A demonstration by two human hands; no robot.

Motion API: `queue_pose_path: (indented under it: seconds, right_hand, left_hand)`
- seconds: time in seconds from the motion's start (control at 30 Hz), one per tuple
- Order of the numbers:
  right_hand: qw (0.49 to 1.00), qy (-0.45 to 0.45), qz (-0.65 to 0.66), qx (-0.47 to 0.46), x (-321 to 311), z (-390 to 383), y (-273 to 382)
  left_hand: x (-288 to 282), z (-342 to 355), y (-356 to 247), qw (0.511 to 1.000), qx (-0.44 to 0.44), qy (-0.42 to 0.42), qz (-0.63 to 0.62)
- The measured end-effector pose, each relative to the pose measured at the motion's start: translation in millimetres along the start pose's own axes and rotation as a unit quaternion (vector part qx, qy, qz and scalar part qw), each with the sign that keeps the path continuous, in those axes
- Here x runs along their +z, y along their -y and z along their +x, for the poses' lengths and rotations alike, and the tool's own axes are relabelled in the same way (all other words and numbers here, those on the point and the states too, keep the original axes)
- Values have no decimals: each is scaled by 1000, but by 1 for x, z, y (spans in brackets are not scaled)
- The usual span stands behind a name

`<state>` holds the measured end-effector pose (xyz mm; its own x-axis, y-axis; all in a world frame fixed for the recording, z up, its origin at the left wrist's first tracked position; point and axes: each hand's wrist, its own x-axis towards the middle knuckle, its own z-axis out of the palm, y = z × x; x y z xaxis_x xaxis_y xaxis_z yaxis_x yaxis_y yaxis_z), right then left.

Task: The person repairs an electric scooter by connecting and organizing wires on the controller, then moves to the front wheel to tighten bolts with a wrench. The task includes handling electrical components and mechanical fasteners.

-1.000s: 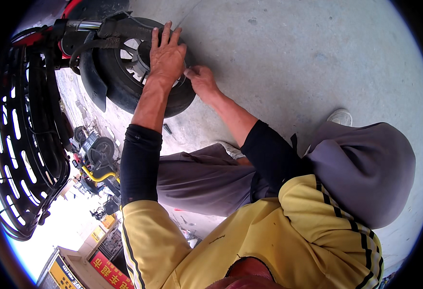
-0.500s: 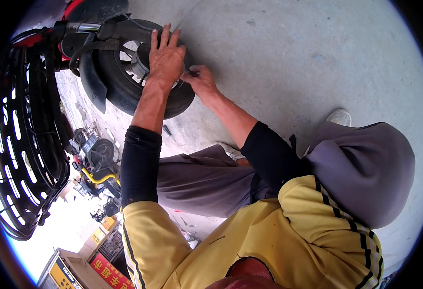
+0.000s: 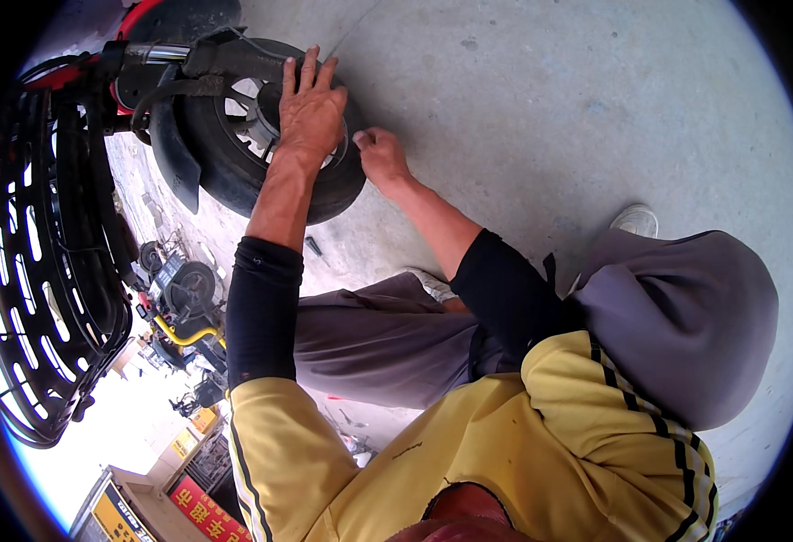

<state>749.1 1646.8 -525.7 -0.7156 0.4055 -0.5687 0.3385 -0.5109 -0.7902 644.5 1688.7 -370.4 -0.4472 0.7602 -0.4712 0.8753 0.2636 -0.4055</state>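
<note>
A scooter wheel with a black tyre and a pale spoked rim is at the upper left, below a dark mudguard. My left hand lies on the wheel's side, its fingers stretched out and slightly spread across the rim and tyre. Just right of the tyre's edge is my right hand, curled with thumb and forefinger pressed together. Whatever it may be pinching is too small or hidden to make out.
A black slotted basket fills the left side, near the fork tube. A small dark object lies on the concrete floor below the wheel. Farther off stand vehicle parts with a yellow curved bar.
My right hand has drawn slightly right, away from the tyre, and its fingers have curled tighter. The left hand stays in place on the wheel.
</note>
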Motion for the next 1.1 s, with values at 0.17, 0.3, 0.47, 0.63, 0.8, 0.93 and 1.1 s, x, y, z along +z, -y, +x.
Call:
queue_pose_path:
  seconds: [0.17,0.3,0.47,0.63,0.8,0.93,1.1]
  right_hand:
    - [944,-203,-219,-143,-18,2,6]
    - [999,-40,11,-11,-48,44,15]
    - [996,88,16,1,-27,73,27]
    - [991,132,6,-23,3,112,40]
    - [979,158,128,19,14,115,69]
    - [964,141,212,79,25,150,76]
    - [952,108,286,-2,38,184,102]
  left_hand:
    - [-19,-23,-8,997,34,-54,-51]
    - [-114,-95,-26,835,40,203,-510]
    - [-209,-200,-34,387,468,-121,-785]
    - [-221,-215,-45,419,429,-326,-731]
    - [-206,-228,-44,412,414,-381,-717]
    - [-201,-230,-39,408,416,-395,-710]
    - [-200,-242,-35,413,405,-409,-707]
